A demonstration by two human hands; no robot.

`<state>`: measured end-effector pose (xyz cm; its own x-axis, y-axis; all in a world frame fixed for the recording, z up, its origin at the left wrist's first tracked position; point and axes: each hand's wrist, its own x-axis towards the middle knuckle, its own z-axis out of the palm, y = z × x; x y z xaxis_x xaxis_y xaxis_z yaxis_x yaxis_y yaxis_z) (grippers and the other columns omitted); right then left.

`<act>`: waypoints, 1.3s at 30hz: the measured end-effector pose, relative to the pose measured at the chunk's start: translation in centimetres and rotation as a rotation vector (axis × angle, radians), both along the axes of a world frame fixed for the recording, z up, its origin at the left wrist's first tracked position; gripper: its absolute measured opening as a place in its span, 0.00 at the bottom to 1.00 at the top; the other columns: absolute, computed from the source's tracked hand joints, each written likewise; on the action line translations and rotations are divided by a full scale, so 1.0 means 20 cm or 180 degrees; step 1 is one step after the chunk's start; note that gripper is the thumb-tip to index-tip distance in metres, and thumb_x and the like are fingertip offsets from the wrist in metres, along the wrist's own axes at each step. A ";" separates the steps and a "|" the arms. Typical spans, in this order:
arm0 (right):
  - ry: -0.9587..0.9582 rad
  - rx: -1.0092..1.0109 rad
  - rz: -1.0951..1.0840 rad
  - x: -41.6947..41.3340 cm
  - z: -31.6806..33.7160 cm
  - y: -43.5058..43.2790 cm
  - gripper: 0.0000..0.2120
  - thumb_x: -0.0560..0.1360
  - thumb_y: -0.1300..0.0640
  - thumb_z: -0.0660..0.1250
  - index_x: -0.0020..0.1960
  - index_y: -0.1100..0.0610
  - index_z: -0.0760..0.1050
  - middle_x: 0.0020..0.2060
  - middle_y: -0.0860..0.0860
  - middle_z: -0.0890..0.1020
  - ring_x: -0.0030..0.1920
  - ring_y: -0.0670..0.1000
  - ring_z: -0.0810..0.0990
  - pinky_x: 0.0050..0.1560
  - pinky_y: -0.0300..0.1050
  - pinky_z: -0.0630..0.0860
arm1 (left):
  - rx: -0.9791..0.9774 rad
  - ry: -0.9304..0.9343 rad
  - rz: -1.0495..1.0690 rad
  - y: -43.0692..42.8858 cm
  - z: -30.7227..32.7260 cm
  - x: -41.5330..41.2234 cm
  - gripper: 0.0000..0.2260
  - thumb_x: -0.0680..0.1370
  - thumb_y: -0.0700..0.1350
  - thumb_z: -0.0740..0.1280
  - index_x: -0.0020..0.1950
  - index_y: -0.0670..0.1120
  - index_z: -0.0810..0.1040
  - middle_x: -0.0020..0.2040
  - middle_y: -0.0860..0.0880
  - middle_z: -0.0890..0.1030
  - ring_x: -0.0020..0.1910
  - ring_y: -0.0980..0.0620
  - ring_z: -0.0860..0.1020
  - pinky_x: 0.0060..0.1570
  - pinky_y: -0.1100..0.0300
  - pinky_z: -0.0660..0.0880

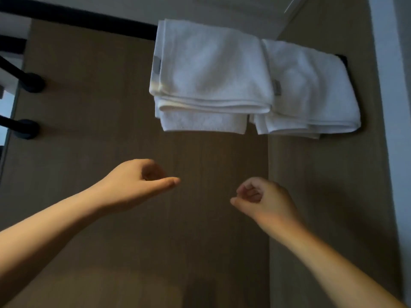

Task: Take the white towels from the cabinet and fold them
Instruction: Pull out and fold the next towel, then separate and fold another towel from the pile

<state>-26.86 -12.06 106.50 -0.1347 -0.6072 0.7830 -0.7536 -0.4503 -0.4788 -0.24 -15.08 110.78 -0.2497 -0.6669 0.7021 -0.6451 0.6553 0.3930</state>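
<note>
While your left hand (138,181) and right hand (264,198) hover side by side with a gap between them, both are clenched on nothing. The left curls its fingers into the palm with the thumb stuck out toward the right hand, and the right is balled loosely, its thumb pointing back at the left. Behind your fingers is a brown panel (100,96), with a vertical seam running just beyond your right knuckles. Far out past your left fingers, near the edge of view, two black pegs (33,82) stick out of that panel, and a black rail (77,16) runs across above them. Off beyond your right fingers stands a pale wall (387,107). Only bare panel shows between your fingertips and the towels. Two white towels hang over that rail, well above your fingers: the left towel (211,70) above the gap between your hands, the right towel (311,90) above and beyond your right fingers. Both are folded in thick layers, the front flap shorter than the back, so a second hem shows beneath. The left towel's edge overlaps the right one's. Each carries a small grey label (156,65) near its left edge.
</note>
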 end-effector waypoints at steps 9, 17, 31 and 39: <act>0.1407 0.1369 -0.0356 -0.06 -0.44 0.06 0.10 0.69 0.48 0.76 0.47 0.48 0.78 0.44 0.45 0.82 0.48 0.46 0.80 0.52 0.47 0.77 | 0.0167 -0.1505 0.0313 -0.03 -0.62 -0.04 0.16 0.73 0.59 0.68 0.55 0.51 0.77 0.49 0.56 0.80 0.49 0.56 0.79 0.51 0.58 0.76; 0.1809 0.2502 -0.0241 -0.12 -1.04 0.10 0.15 0.71 0.45 0.74 0.55 0.47 0.78 0.48 0.44 0.77 0.55 0.47 0.78 0.55 0.43 0.75 | 0.1063 -0.2352 0.0346 0.05 -1.32 -0.14 0.19 0.76 0.59 0.65 0.62 0.51 0.73 0.57 0.53 0.78 0.54 0.52 0.77 0.53 0.58 0.74; 0.1541 0.3451 0.0644 -0.05 -1.77 0.28 0.15 0.72 0.50 0.71 0.59 0.48 0.78 0.54 0.44 0.80 0.56 0.45 0.78 0.57 0.42 0.75 | 0.2586 -0.1827 0.0536 0.49 -2.17 -0.22 0.19 0.77 0.59 0.64 0.64 0.53 0.73 0.60 0.54 0.77 0.58 0.54 0.76 0.55 0.63 0.71; 0.0999 0.3105 0.1017 0.22 -1.83 0.31 0.13 0.74 0.50 0.72 0.57 0.45 0.77 0.53 0.40 0.79 0.56 0.39 0.76 0.57 0.33 0.70 | 0.2759 -0.0960 0.1022 0.65 -2.20 0.05 0.16 0.77 0.57 0.65 0.63 0.54 0.73 0.58 0.56 0.76 0.53 0.59 0.76 0.50 0.67 0.72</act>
